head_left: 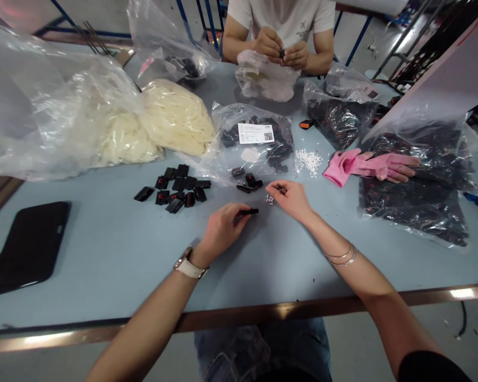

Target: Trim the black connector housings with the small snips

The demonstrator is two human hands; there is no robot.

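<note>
My left hand [223, 229] is closed around a black plastic connector housing [252, 211], whose end sticks out past the fingertips. Just to its right, my right hand [290, 197] pinches its fingers together above a few small white plugs [269, 199]. Something small and dark shows at those fingertips, too small to name for certain. Beyond the hands lie a few black connector housings [250, 182] in front of a labelled clear bag [255, 139] of dark parts. A group of several more housings [178, 185], some with red inserts, rests to the left.
A heap of tiny white plugs [309, 162] and pink gloves [344, 167] lie to the right, beside bags of black parts [414, 207]. Bags of cream-coloured pieces [179, 116] fill the back left. A black tablet-like device [30, 246] lies left. Another person's hands [281, 49] work opposite.
</note>
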